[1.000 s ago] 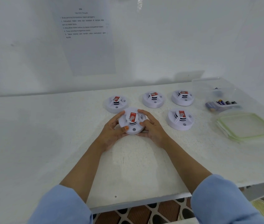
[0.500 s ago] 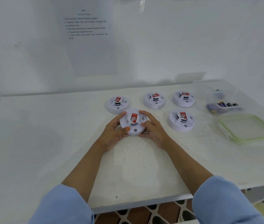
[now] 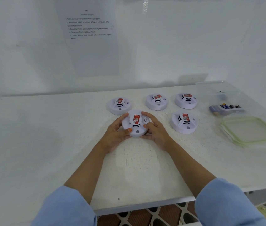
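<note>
A round white smoke detector (image 3: 135, 123) with a red label on top sits in the middle of the white table (image 3: 47, 144). My left hand (image 3: 115, 135) grips its left side, thumb on the top rim. My right hand (image 3: 156, 131) grips its right side, fingers curled over the edge. The detector looks tilted up slightly toward me. Its underside is hidden.
Several more smoke detectors lie behind and to the right, among them one at the left (image 3: 119, 105) and one at the right (image 3: 183, 122). A clear plastic box (image 3: 225, 97) with batteries (image 3: 227, 107) stands at far right, its green-rimmed lid (image 3: 249, 132) in front. An instruction sheet (image 3: 88, 38) hangs on the wall.
Both hands stay on the detector. It has tipped up a little toward me between the earlier frames and now.
</note>
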A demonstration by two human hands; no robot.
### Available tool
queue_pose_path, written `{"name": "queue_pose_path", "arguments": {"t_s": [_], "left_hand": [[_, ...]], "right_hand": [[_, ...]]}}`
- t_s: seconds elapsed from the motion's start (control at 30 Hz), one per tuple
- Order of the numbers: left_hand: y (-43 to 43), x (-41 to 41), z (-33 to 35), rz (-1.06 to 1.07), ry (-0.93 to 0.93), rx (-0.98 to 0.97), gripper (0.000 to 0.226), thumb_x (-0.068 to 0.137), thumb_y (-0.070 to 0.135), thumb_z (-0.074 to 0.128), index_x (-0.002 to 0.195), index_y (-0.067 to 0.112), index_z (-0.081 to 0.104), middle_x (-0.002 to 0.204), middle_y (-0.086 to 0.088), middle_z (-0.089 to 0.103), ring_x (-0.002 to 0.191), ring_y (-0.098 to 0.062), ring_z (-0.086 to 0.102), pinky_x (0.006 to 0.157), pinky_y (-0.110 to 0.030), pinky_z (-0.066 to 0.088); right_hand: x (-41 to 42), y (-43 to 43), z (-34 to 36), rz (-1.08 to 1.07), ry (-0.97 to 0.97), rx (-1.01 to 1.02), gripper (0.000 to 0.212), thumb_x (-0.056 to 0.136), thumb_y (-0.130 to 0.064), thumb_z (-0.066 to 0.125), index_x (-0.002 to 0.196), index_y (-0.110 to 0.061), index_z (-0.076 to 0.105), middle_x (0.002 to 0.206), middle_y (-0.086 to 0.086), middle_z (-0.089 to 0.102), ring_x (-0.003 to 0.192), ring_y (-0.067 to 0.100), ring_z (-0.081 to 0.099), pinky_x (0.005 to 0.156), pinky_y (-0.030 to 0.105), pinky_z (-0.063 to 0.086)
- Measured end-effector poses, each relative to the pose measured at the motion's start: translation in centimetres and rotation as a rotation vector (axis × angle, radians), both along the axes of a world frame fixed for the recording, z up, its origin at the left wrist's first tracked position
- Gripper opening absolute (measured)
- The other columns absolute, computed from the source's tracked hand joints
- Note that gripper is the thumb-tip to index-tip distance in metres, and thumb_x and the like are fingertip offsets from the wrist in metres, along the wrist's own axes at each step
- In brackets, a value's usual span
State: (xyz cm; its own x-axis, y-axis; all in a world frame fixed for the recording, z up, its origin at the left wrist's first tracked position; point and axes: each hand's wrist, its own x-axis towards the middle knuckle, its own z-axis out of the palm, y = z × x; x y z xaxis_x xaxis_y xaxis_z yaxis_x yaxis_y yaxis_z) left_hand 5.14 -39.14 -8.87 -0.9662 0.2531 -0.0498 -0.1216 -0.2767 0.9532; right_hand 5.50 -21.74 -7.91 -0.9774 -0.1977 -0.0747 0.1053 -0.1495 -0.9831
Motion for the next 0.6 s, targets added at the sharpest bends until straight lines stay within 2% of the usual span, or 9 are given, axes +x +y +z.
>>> {"name": "queue_pose_path", "arguments": {"t_s": [0.6], "left_hand": [[0.01, -0.01, -0.09, 0.008, -0.004, 0.018, 0.05, 0.084, -0.005, 0.057, 0.125, 0.023, 0.049, 0.12, 0.003, 0.056, 0.109, -0.017, 0.057, 0.072, -0.027, 0.058]], "right_hand": [[0.1, -0.07, 0.11, -0.001, 0.006, 0.021, 0.036, 0.094, -0.009, 0.043, 0.121, -0.032, 0.048, 0.132, 0.006, 0.051, 0.114, 0.028, 0.056, 0.083, 0.039, 0.056]]}}
